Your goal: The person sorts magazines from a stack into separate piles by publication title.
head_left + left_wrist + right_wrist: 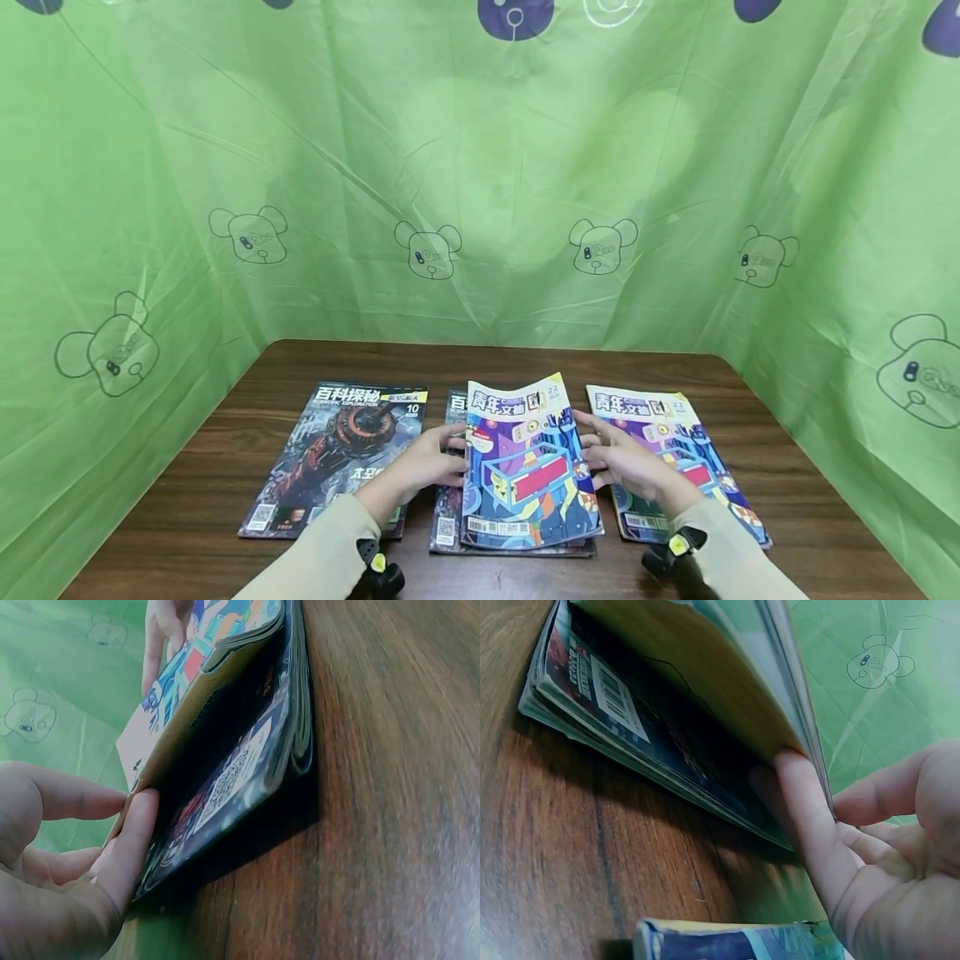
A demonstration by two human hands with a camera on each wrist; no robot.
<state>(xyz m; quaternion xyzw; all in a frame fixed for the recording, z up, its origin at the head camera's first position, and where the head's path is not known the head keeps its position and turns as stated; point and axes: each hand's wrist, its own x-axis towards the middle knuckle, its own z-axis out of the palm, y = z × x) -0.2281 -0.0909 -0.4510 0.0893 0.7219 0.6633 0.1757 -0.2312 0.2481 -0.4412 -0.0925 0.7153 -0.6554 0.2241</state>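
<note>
A colorful purple-and-blue magazine (525, 471) is held by both hands over a dark magazine (446, 525) at the middle of the table. My left hand (431, 458) pinches its left edge, and the left wrist view shows a gap between it and the dark cover (225, 787) with a barcode. On the opposite edge my right hand (626, 462) pinches it too. In the right wrist view its yellowish underside (705, 667) is tilted up off the dark magazine (607, 697). The lower front of the held magazine hangs close to the one beneath.
Left of the middle lies a dark magazine (330, 458) with a red-ringed machine on its cover. Another purple-and-blue magazine (690, 467) lies to the right, partly behind my right forearm. A brown wooden table (495, 358) carries them all, with a green curtain (495, 167) around it.
</note>
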